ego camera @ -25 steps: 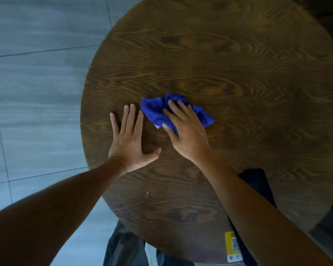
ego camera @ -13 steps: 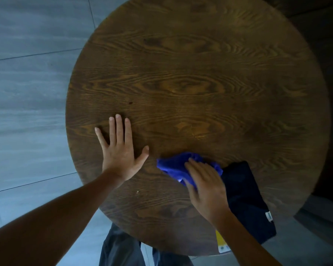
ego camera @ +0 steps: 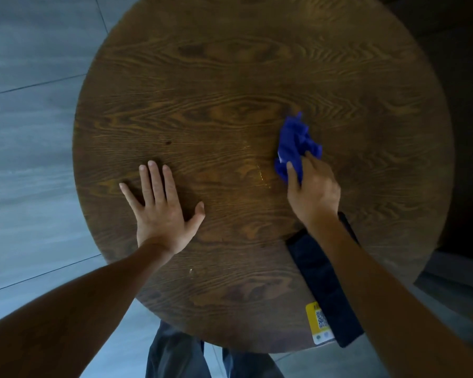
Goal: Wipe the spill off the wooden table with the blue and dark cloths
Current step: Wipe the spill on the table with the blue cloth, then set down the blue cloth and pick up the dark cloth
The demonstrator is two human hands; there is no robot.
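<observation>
Right hand [ego camera: 313,190] clutches bunched blue cloth [ego camera: 295,148]; wet streak [ego camera: 262,173] lies just left of it; left hand [ego camera: 161,211] flat, splayed.

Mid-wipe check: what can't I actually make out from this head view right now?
- Dark cloth: partly hidden in the head view under the right forearm.
- Yellow QR sticker: print too small to read, one edge tucked under the dark cloth.
- Blue cloth: the part under the right hand is covered by the fingers.
- Wooden table: far rim cut off by the top edge.
- Spill extent: only a faint wet streak shows; dim light hides the rest.
</observation>
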